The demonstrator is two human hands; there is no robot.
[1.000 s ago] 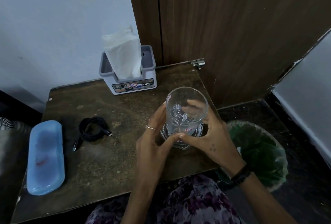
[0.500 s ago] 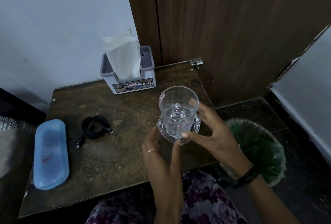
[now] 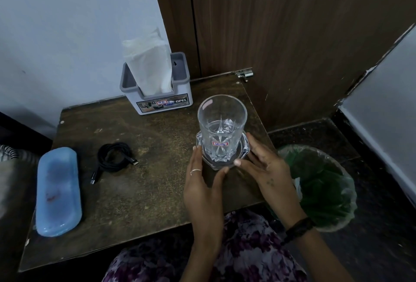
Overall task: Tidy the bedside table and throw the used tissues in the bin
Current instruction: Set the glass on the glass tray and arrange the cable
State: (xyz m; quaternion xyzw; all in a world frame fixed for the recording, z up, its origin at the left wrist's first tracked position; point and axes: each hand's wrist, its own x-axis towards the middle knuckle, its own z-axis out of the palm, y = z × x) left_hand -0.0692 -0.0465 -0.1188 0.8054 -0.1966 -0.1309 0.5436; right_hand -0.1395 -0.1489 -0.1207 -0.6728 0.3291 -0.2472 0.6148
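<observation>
- While cupping the glass coaster [image 3: 221, 157], fingers of left hand [image 3: 203, 188] and right hand [image 3: 264, 169] straight, spread, touching its rim.
- Between fingertips: tumbler [image 3: 221, 128] upright on coaster.
- Beyond: tissue holder [image 3: 157, 92].
- Left: cable [image 3: 112, 157], blue case [image 3: 57, 189].
- Right: bin [image 3: 326, 191].

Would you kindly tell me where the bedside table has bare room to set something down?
Bare patches: the middle, between the black cable and the glass; the front strip near the blue case; the back-left corner beside the tissue holder. The right edge is crowded by both hands.
</observation>
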